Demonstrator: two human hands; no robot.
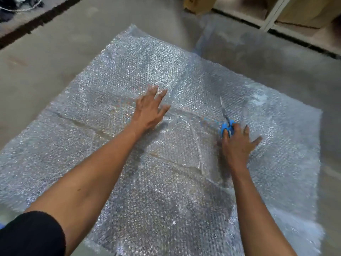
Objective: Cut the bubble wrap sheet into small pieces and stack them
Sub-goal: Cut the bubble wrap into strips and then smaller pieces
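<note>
Blue plastic loops of the scissors (228, 126) gripped in curled fingers (225, 134) of the right hand (237, 143), thin blades aimed away. Left hand (150, 109) spread flat, holding nothing, pressing bubble wrap sheet (110, 137) beside the blades. Best kept taut: slippery, crinkled, pebbled film. Beneath, dull concrete floor (36, 58).

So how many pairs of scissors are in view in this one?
1. The blue-handled scissors are in the right hand, on the bubble wrap sheet, right of the left hand. Others could lie hidden under the sheet.
</note>
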